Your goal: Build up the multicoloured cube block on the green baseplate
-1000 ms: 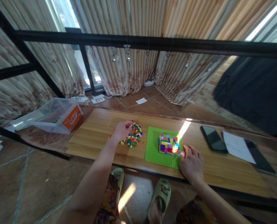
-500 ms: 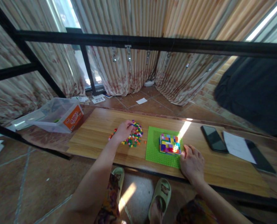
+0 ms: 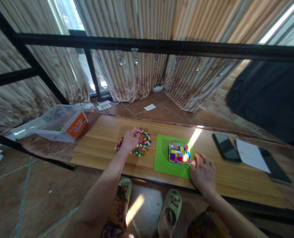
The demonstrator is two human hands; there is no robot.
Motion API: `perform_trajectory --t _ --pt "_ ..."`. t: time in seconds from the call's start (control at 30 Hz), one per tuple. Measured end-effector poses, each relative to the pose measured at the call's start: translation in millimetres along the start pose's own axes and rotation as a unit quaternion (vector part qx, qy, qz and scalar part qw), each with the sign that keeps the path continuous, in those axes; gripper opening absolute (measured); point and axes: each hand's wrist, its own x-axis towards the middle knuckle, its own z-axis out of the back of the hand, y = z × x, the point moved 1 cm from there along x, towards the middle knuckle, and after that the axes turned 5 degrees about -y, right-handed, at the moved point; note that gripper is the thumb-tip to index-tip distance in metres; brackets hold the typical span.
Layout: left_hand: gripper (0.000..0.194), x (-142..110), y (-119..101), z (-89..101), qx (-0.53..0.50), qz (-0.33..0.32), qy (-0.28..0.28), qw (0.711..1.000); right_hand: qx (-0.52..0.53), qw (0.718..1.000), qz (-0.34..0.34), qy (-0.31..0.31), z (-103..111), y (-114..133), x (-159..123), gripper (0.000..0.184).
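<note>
Over a pile of small, many-coloured toy bricks (image 3: 145, 145) is my left hand (image 3: 131, 139), its thumb and forefinger pinched together. Whatever sits between those fingertips is too small to make out. A green studded baseplate (image 3: 162, 163) lies right of the pile. On it stands a low rectangular block of stacked coloured bricks (image 3: 179, 153). My right hand (image 3: 203, 172) rests at the baseplate's right edge, beside the block, with its fingers curled in. The undersides of those fingers are hidden, so I cannot tell if they hold anything.
A wooden table (image 3: 99, 132) carries everything. One loose orange brick (image 3: 153, 151) lies between pile and baseplate. To the right are a black phone (image 3: 226, 147), a white paper (image 3: 252, 154) and a dark flat device (image 3: 275, 167). A clear plastic box (image 3: 60, 124) stands left.
My left hand has shifted slightly over the brick pile, its fingertips still close together. My right hand stays at the baseplate's edge, and the block looks the same.
</note>
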Motion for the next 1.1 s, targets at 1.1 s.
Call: perform_trajectory --t 1.1 --pt "0.018 -20 -28 -13.1 0.093 -0.186 0.068 0.976 0.021 0.999 -0.007 -0.03 1 4 1 0.036"
